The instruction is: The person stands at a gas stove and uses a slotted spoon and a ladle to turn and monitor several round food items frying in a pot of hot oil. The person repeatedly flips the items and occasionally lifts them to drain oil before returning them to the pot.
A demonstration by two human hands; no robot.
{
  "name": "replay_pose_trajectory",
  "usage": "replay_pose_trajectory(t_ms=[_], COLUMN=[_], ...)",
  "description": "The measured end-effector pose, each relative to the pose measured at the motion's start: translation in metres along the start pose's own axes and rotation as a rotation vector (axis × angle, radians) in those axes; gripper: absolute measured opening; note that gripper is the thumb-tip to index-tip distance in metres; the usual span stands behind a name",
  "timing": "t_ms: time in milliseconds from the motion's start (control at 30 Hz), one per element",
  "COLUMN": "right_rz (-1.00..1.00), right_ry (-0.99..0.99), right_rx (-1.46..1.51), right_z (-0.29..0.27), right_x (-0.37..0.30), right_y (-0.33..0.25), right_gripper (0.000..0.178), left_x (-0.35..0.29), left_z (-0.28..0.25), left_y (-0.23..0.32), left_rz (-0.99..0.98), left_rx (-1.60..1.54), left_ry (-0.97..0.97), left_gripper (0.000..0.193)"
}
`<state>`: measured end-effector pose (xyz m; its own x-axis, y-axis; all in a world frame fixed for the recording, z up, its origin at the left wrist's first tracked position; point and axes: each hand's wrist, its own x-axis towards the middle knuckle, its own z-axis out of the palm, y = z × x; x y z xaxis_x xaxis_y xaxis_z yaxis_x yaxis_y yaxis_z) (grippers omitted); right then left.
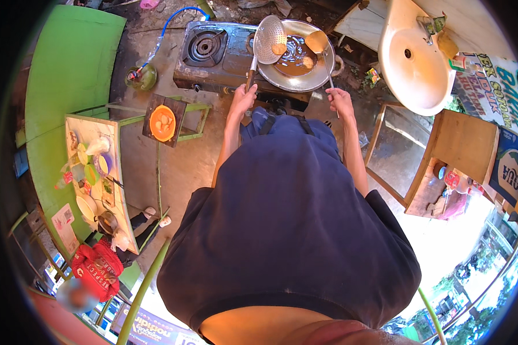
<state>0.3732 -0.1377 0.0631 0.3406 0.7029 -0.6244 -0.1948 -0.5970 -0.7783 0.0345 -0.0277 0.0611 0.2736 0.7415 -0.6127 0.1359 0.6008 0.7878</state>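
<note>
My left hand [243, 100] is closed round the handle of a perforated skimmer [266, 37], whose round bowl is over the left rim of a wide metal wok [303, 85]. One browned fried piece [279, 49] shows at the skimmer's bowl. In my right hand [341, 102] is the thin handle of a ladle [316, 41], its tan-coloured bowl above the right side of the wok. Dark, shiny oil [293, 54] fills the wok's middle, and another browned piece [308, 61] is in it. Underneath, the wok stands on the right side of a two-burner stove [224, 69].
A blue hose joins a green gas cylinder [141, 77] at left. An orange bowl [162, 123] with pale rounded pieces sits on a small stool. Farther left, a table [118, 172] holds bowls, near a person in red [98, 267]. A sink [414, 63] is at right.
</note>
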Motion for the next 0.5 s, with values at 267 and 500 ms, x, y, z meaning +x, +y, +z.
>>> replay_pose_trajectory(t_ms=[267,500], right_rz=[-0.182,-0.271], right_ry=[0.219,0.392], right_rx=[-0.471,-0.692], right_z=[-0.002,-0.004], right_x=[0.006,-0.001], right_y=[0.003,0.027], right_gripper=[0.026,0.031], left_x=[0.015,0.020], left_z=[-0.008,-0.018], left_y=[-0.002,-0.009], left_rz=[0.001,0.004], left_rx=[0.061,0.110], left_ry=[-0.002,-0.008], left_gripper=[0.031,0.030])
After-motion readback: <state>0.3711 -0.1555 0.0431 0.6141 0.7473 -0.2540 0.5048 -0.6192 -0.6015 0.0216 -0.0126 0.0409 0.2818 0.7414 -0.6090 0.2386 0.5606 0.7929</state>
